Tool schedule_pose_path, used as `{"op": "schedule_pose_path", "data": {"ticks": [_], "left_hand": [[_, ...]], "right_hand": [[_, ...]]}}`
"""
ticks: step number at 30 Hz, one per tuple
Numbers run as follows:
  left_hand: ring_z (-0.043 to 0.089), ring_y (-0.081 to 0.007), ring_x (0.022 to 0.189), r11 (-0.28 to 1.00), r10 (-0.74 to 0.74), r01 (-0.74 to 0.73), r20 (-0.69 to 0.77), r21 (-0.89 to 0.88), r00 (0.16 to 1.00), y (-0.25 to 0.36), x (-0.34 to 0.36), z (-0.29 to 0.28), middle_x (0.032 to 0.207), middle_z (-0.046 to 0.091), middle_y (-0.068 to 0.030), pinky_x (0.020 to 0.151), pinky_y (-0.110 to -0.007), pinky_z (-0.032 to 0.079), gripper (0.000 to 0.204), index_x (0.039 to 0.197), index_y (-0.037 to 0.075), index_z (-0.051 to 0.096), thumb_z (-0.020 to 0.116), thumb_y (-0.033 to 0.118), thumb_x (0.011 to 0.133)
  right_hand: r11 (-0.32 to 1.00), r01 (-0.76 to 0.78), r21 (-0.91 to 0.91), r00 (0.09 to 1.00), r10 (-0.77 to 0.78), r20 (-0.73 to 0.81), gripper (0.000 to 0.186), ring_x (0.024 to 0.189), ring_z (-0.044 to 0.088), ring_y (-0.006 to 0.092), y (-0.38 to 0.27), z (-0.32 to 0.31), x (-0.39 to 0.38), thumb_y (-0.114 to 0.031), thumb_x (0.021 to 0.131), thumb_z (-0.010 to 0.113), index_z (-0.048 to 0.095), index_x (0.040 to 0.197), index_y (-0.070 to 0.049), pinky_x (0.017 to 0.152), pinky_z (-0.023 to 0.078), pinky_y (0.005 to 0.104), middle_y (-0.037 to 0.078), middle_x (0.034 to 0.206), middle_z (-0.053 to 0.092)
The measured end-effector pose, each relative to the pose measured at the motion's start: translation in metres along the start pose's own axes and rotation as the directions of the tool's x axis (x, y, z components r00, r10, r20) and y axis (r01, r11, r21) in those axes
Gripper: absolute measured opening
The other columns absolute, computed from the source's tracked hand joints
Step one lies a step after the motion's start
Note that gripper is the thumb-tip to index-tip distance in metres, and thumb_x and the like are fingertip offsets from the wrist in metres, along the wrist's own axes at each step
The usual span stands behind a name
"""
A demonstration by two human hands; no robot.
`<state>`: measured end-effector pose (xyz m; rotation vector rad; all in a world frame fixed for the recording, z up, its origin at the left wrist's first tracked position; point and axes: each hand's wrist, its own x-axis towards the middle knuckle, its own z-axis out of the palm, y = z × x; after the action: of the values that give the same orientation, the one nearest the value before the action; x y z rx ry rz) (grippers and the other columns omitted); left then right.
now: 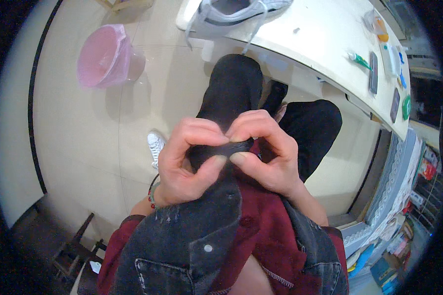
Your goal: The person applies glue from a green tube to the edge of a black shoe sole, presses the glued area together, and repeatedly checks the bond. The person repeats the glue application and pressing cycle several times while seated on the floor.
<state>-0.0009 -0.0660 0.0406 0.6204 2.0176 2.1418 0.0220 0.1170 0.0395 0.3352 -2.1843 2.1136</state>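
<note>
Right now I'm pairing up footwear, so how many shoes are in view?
2: a white-and-grey laced sneaker on the white table, and a white sneaker on the beige floor, left of the bare left hand. More may be hidden under the table.

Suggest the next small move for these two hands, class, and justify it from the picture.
Probably slide the right hand slightly outward along the black item while the left hand holds its side. Both hands pinch it between thumb and fingers, fingertips close together and covering part of it, so more space between them might expose more.
</note>
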Motion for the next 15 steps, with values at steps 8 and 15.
{"op": "schedule_pose_path", "data": {"ticks": [8, 15], "left_hand": [[0.060, -0.0230, 0.089, 0.996, 0.090, -0.089, -0.043, 0.013, 0.995, 0.000, -0.011, -0.013, 0.099, 0.060, -0.0133, 0.081, -0.031, 0.047, 0.030, 0.098, 0.001, 0.061, 0.068, -0.008, 0.070], [0.060, -0.0233, 0.090, 0.993, 0.117, -0.116, -0.040, 0.034, 0.992, 0.004, -0.018, -0.012, 0.097, 0.060, -0.0128, 0.081, -0.031, 0.047, 0.028, 0.097, 0.001, 0.061, 0.068, -0.006, 0.071]], "right_hand": [[1.000, 0.008, -0.001, 0.997, -0.008, 0.073, 0.024, 0.098, 0.055, 0.0228, -0.007, 0.016, 0.001, -0.005, 0.075, 0.072, 0.061, 0.096, -0.002, 0.088, 0.043, 0.0343, 0.012, 0.101, 0.059], [0.993, 0.096, 0.063, 0.990, -0.102, 0.098, 0.029, 0.098, 0.058, 0.0259, 0.000, 0.018, -0.002, -0.003, 0.073, 0.073, 0.061, 0.099, -0.003, 0.089, 0.046, 0.0374, 0.011, 0.101, 0.062]]}}
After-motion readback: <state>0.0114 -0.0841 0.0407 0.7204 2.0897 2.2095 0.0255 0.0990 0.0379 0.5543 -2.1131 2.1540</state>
